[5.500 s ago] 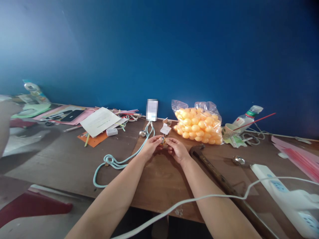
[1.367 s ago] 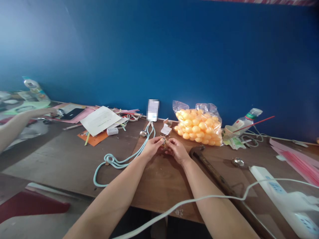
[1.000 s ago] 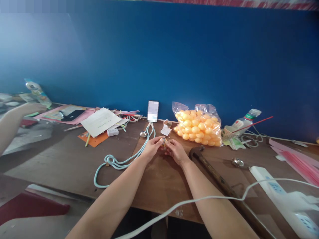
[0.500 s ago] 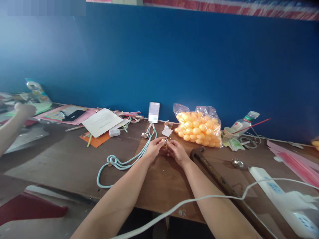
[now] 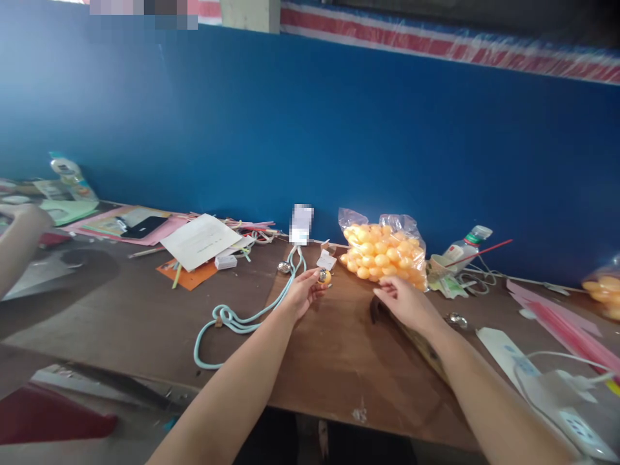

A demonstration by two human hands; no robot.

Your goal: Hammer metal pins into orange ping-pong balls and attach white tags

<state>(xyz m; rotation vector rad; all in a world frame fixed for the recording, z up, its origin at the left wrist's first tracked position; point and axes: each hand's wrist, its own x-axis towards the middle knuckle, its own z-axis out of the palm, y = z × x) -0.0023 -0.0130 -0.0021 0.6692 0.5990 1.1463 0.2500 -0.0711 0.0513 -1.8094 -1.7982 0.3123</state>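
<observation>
My left hand (image 5: 305, 292) is closed, with thumb and fingers pinching a small orange-yellow ball (image 5: 327, 279) that has a shiny silver piece on it. My right hand (image 5: 405, 302) is held apart from it, to the right, above the curved end of a dark wooden stick (image 5: 426, 349). Its fingers are curled together; whether anything small is between them is hidden. Just behind the right hand stands a clear plastic bag (image 5: 380, 252) full of orange-yellow balls. A small white paper piece (image 5: 326, 259) lies behind the left hand.
A phone-like upright object (image 5: 301, 226) on a light-blue cord (image 5: 242, 316) leans at the wall. Silver pieces (image 5: 283, 267) lie about. At right are a power strip (image 5: 513, 355), bottle (image 5: 467, 245) and paper cup (image 5: 438, 266). Papers (image 5: 199, 239) and another person's arm (image 5: 22, 232) are at left.
My right hand has left the ball and moved right, towards the bag and over the stick. My left hand keeps hold of the ball. The other person's arm has shifted left.
</observation>
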